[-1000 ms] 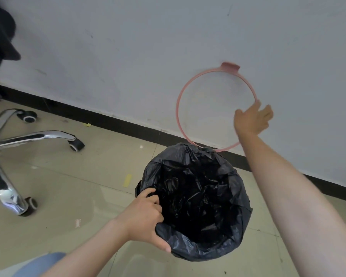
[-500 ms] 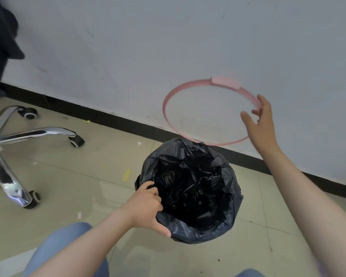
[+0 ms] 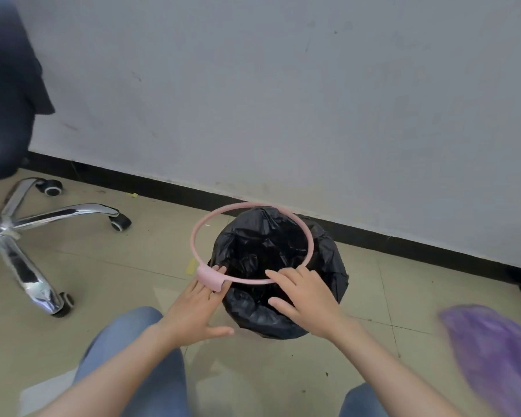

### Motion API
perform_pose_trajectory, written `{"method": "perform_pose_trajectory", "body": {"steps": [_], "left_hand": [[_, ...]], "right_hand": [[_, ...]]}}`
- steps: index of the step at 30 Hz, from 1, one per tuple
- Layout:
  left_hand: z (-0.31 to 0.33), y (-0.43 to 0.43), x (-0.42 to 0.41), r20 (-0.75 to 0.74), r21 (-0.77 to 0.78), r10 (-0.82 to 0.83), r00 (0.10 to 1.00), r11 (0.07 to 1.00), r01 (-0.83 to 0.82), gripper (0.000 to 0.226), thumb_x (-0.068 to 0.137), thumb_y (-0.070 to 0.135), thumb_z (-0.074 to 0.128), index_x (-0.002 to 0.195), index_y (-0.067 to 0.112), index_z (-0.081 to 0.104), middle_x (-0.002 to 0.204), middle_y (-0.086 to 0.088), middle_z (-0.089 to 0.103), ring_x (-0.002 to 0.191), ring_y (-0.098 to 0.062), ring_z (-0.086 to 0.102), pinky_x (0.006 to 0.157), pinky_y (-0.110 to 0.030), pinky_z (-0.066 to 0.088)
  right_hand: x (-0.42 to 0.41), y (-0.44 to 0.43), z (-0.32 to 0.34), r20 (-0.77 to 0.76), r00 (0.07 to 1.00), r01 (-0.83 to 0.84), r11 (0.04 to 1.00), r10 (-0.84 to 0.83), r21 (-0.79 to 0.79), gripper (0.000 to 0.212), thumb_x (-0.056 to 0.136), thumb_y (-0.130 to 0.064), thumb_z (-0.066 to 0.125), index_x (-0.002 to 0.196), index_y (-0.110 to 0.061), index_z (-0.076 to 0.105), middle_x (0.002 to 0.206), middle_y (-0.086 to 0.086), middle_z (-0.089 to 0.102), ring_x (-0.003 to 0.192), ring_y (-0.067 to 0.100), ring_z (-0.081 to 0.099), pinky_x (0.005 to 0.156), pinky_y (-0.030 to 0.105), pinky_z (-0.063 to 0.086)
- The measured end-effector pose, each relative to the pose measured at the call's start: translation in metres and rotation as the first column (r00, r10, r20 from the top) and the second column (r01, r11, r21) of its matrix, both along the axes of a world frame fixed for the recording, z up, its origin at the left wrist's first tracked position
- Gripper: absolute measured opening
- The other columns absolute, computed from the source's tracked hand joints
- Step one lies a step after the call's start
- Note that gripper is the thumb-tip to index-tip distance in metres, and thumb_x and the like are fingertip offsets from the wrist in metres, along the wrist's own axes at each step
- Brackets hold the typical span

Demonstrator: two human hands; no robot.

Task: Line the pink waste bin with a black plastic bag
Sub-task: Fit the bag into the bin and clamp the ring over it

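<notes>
A black plastic bag [image 3: 328, 266] sits in the bin and is folded down over its outside, so the pink bin itself is hidden. A thin pink ring [image 3: 208, 276] with a flat tab hovers tilted over the bag's mouth, offset to the left. My left hand [image 3: 197, 311] has its spread fingers under the tab, thumb held away. My right hand [image 3: 309, 299] holds the ring's near edge, fingers on top and thumb below.
The bin stands on a tiled floor close to a white wall with black skirting [image 3: 403, 242]. An office chair with a chrome star base [image 3: 15, 227] is at the left. A blurred purple thing [image 3: 494, 359] is at the right. My knees in jeans [image 3: 133, 356] are below.
My right hand brought the pink ring down from the wall to just above the bag's mouth. My left hand let go of the bag's rim and moved to the ring's tab.
</notes>
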State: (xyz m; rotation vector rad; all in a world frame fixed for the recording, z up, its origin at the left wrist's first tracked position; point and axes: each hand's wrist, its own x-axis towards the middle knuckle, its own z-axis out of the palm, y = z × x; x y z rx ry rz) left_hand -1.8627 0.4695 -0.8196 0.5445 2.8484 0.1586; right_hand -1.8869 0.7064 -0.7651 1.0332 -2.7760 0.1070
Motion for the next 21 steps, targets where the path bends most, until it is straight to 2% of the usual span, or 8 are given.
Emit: {"method": "perform_pose_trajectory", "body": {"steps": [2, 4, 7, 9, 12, 15, 18, 21], "left_hand": [[0.003, -0.001, 0.002, 0.006, -0.009, -0.006, 1.000, 1.000, 0.006, 0.086, 0.082, 0.071, 0.004, 0.133, 0.013, 0.038, 0.133, -0.008, 0.053, 0.137, -0.029, 0.016, 0.112, -0.031, -0.003], [0.006, 0.002, -0.001, -0.014, -0.021, -0.001, 1.000, 1.000, 0.001, 0.081, 0.082, 0.071, 0.004, 0.128, 0.016, 0.044, 0.127, -0.006, 0.060, 0.127, -0.023, 0.030, 0.112, -0.030, -0.004], [-0.001, 0.000, -0.006, -0.055, -0.037, -0.028, 0.998, 0.999, 0.026, 0.081, 0.082, 0.071, 0.003, 0.125, 0.020, 0.048, 0.127, -0.005, 0.061, 0.129, -0.023, 0.031, 0.114, -0.032, 0.008], [-0.002, 0.001, -0.007, -0.066, 0.064, -0.039, 0.997, 0.997, 0.043, 0.092, 0.076, 0.077, 0.002, 0.134, 0.017, 0.042, 0.145, -0.006, 0.040, 0.140, -0.023, 0.018, 0.116, -0.033, 0.012], [-0.006, 0.002, -0.005, -0.038, 0.253, 0.040, 0.998, 0.967, -0.029, 0.110, 0.062, 0.086, 0.018, 0.146, 0.016, 0.007, 0.152, 0.004, -0.004, 0.139, -0.011, -0.009, 0.115, -0.030, -0.001], [-0.012, 0.001, -0.003, -0.012, 0.295, 0.170, 0.985, 0.942, -0.159, 0.114, 0.057, 0.078, 0.028, 0.145, 0.014, -0.005, 0.157, -0.003, -0.004, 0.144, -0.018, -0.006, 0.113, -0.026, -0.002], [-0.015, 0.005, -0.001, 0.020, 0.367, 0.219, 0.976, 0.906, -0.211, 0.119, 0.060, 0.073, 0.051, 0.145, 0.012, -0.006, 0.157, -0.007, 0.002, 0.144, -0.021, 0.003, 0.117, -0.030, 0.006], [-0.013, 0.006, 0.000, 0.016, 0.416, 0.244, 0.970, 0.880, -0.228, 0.117, 0.068, 0.053, 0.070, 0.145, 0.011, -0.007, 0.156, -0.009, 0.004, 0.144, -0.021, 0.006, 0.119, -0.033, 0.012]], "right_hand": [[-0.002, 0.000, -0.009, -0.040, 0.999, 0.002, 0.998, 0.001, 0.060, 0.037, 0.081, -0.043, 0.051, 0.110, -0.022, 0.062, 0.069, -0.008, 0.064, 0.059, 0.014, 0.056, 0.049, 0.022, 0.048], [-0.009, 0.003, -0.011, -0.076, 0.996, -0.040, 0.994, 0.048, 0.100, 0.019, 0.070, -0.038, 0.074, 0.086, -0.027, 0.071, 0.058, -0.009, 0.058, 0.054, 0.015, 0.051, 0.044, 0.023, 0.042], [-0.017, 0.016, -0.004, -0.076, 0.996, -0.027, 0.992, 0.037, 0.123, 0.011, 0.074, -0.034, 0.069, 0.066, -0.027, 0.069, 0.055, -0.010, 0.058, 0.055, 0.017, 0.054, 0.045, 0.024, 0.042], [-0.020, 0.032, 0.002, -0.060, 0.998, 0.027, 0.994, -0.021, 0.106, 0.029, 0.081, -0.036, 0.045, 0.068, -0.026, 0.068, 0.057, -0.010, 0.061, 0.058, 0.018, 0.058, 0.047, 0.023, 0.044], [-0.020, 0.063, 0.002, 0.032, 0.999, 0.039, 0.998, -0.041, 0.051, 0.033, 0.084, -0.034, 0.039, 0.082, -0.021, 0.070, 0.069, -0.005, 0.068, 0.072, 0.022, 0.066, 0.056, 0.027, 0.055], [-0.013, 0.076, -0.008, 0.101, 0.992, 0.075, 0.997, -0.078, 0.038, 0.022, 0.086, -0.025, 0.049, 0.088, -0.016, 0.069, 0.087, 0.003, 0.073, 0.097, 0.031, 0.068, 0.073, 0.035, 0.059], [-0.008, 0.078, -0.023, 0.173, 0.979, 0.101, 0.992, -0.111, 0.070, 0.012, 0.081, -0.012, 0.067, 0.093, -0.014, 0.069, 0.106, 0.014, 0.071, 0.112, 0.037, 0.060, 0.088, 0.044, 0.052], [-0.002, 0.088, -0.031, 0.236, 0.957, 0.160, 0.986, -0.169, 0.057, 0.013, 0.086, -0.010, 0.061, 0.097, -0.012, 0.067, 0.122, 0.020, 0.062, 0.125, 0.039, 0.048, 0.098, 0.047, 0.043]]}}
